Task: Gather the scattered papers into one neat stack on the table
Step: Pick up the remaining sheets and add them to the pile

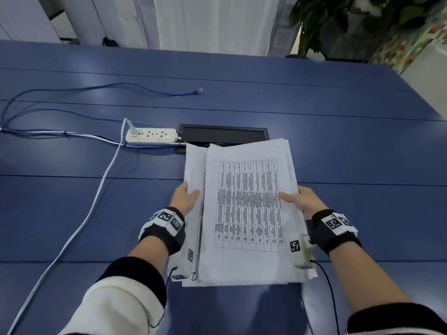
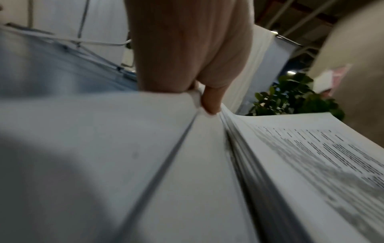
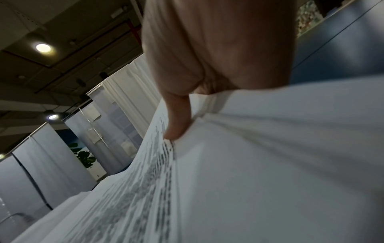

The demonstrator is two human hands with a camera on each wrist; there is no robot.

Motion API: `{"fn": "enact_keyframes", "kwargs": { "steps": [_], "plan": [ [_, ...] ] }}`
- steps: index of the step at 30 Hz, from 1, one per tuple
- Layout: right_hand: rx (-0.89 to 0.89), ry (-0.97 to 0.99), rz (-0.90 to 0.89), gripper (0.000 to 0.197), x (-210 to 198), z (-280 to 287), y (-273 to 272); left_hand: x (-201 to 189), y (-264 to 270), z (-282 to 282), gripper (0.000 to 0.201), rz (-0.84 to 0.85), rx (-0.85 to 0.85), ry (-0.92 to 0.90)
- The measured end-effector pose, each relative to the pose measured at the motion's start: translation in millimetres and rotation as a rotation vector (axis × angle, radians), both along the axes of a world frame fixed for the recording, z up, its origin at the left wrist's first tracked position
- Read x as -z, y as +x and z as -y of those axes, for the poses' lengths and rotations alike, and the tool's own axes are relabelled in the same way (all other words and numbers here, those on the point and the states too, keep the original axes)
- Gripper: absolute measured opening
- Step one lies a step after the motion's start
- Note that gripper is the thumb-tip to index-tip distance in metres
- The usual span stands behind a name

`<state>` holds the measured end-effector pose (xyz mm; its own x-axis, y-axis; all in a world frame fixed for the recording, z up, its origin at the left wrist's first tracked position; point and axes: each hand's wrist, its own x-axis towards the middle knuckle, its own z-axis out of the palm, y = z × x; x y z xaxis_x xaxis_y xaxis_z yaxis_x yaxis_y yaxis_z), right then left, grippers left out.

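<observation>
- The papers [image 1: 249, 209] are off the worktop [image 1: 338, 117], held as one uneven bundle, with a left-hand sheaf jutting out
- Risk, I judge: loose sheets may slip or fan apart, since the edges are not squared
- Left hand [image 1: 185, 198] grips the left edge, right hand [image 1: 301, 201] the right, each with its thumb on top
</observation>
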<state>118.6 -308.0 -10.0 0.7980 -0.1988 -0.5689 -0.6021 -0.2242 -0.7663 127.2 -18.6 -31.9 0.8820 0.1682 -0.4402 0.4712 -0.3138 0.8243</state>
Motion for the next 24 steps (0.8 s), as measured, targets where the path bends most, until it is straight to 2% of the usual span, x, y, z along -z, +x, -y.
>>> {"fn": "enact_keyframes", "kwargs": {
  "steps": [3, 4, 7, 11, 15, 18, 21, 23, 24],
  "plan": [
    [-0.054, 0.027, -0.005, 0.038, 0.2, -4.8, 5.4, 8.0, 0.2, -3.3, 0.040, 0.023, -0.030, -0.112],
    [-0.069, 0.033, -0.001, 0.038, 0.1, -6.8, 7.7, 9.7, 0.2, -3.7, 0.042, 0.025, -0.047, -0.149],
    [-0.105, 0.055, 0.013, 0.037, -0.1, -15.9, 11.0, 12.6, -1.4, -2.9, 0.063, 0.001, -0.065, -0.261],
    [-0.116, 0.100, 0.041, 0.033, 1.6, -25.8, 10.0, 13.9, -6.1, 0.3, 0.061, 0.050, -0.020, -0.338],
    [-0.053, 0.118, 0.113, 0.036, 4.5, -25.0, -1.2, -0.1, -14.7, -3.9, 0.060, 0.128, -0.023, -0.426],
    [0.039, 0.212, 0.223, 0.037, 1.8, -22.1, -16.1, -27.1, -22.7, -10.0, 0.058, 0.200, 0.050, -0.489],
    [0.152, 0.406, 0.259, 0.070, -2.8, -16.7, -28.9, -55.0, -32.9, -11.2, 0.056, 0.262, 0.125, -0.522],
    [0.088, 0.523, 0.203, 0.095, -13.6, -14.9, -36.9, -70.5, -42.2, -13.0, 0.055, 0.289, 0.161, -0.533],
    [0.038, 0.540, 0.177, 0.101, -21.2, -14.8, -41.2, -77.8, -47.1, -14.7, 0.055, 0.307, 0.173, -0.532]
  ]
}}
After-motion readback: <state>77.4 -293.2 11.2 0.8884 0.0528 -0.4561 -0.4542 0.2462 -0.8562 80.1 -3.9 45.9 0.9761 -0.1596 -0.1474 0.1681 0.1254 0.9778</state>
